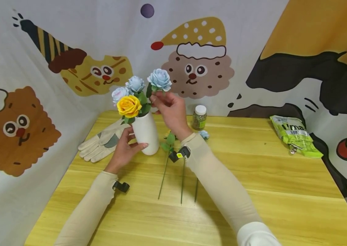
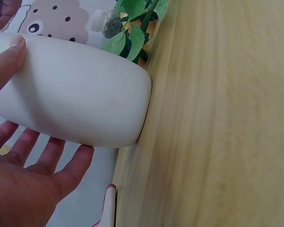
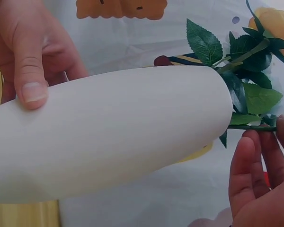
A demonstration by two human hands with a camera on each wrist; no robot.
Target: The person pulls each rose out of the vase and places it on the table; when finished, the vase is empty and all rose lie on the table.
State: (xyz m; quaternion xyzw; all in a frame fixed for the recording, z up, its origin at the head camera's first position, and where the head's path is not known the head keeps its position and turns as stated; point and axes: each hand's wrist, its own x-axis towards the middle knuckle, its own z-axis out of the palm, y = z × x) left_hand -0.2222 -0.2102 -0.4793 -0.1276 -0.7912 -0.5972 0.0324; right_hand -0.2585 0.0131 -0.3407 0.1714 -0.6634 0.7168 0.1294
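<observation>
A white vase (image 1: 147, 135) stands on the table, held low on its side by my left hand (image 1: 123, 152), thumb across the front and fingers behind. My right hand (image 1: 173, 111) pinches the green stem (image 3: 251, 127) of a light blue rose (image 1: 160, 80) just above the vase's mouth. That stem runs into the opening. Also in the vase are a yellow rose (image 1: 129, 106), a blue rose (image 1: 135, 84) and a paler blue-pink rose (image 1: 120, 94). The stem ends inside the vase are hidden.
Artificial flowers with long stems (image 1: 163, 177) lie on the table, partly under my right forearm; one has a blue bloom (image 1: 204, 134). A white-lidded jar (image 1: 199, 118) stands behind. Pale gloves (image 1: 104, 141) lie left, a green packet (image 1: 296, 136) right. A printed cloth (image 1: 106, 30) hangs behind.
</observation>
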